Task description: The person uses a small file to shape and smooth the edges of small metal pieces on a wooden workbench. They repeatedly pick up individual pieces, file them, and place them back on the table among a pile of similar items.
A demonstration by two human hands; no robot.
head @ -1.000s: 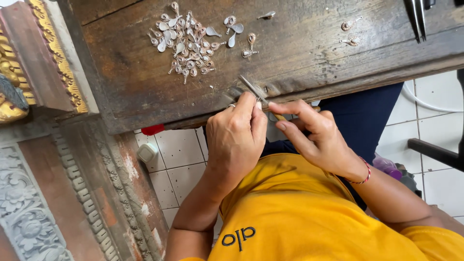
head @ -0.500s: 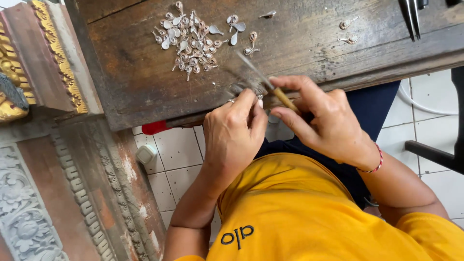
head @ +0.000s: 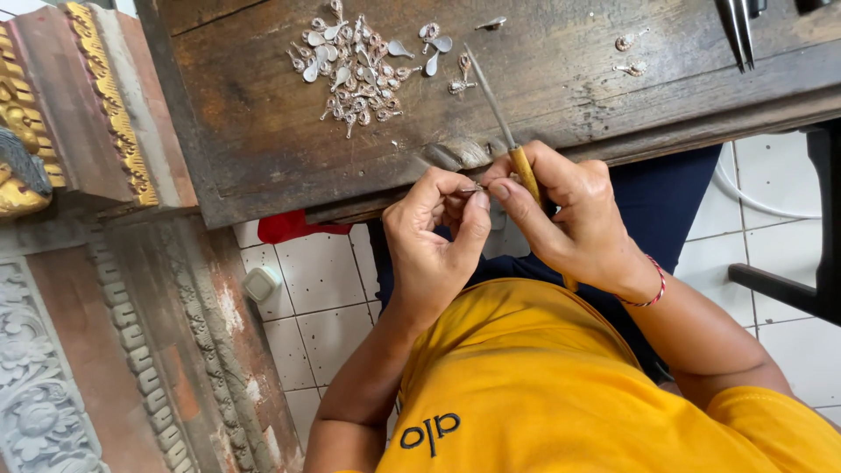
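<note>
My left hand [head: 434,241] pinches a tiny silver piece [head: 473,187] between thumb and forefinger, just below the front edge of the worn wooden bench [head: 263,131]. Gripped in my right hand [head: 574,219] is a thin metal file with a wooden handle [head: 495,105]. Its blade points up over the bench, and the thumb touches the silver piece. A heap of several small silver ornaments [head: 350,66] lies on the bench top above my left hand. A few loose ones [head: 438,44] sit beside the heap.
Metal tweezers [head: 740,31] lie at the bench's top right. Carved, gilded wood panels [head: 53,131] stand at the left. Below the bench are a red cloth [head: 289,226], a small white box [head: 261,282] on the tiled floor, a white cable [head: 753,197] and a dark furniture frame [head: 815,263].
The file has swung from lying low across the bench edge to pointing steeply up over the bench. Both hands stay pressed together at the edge, holding the small piece.
</note>
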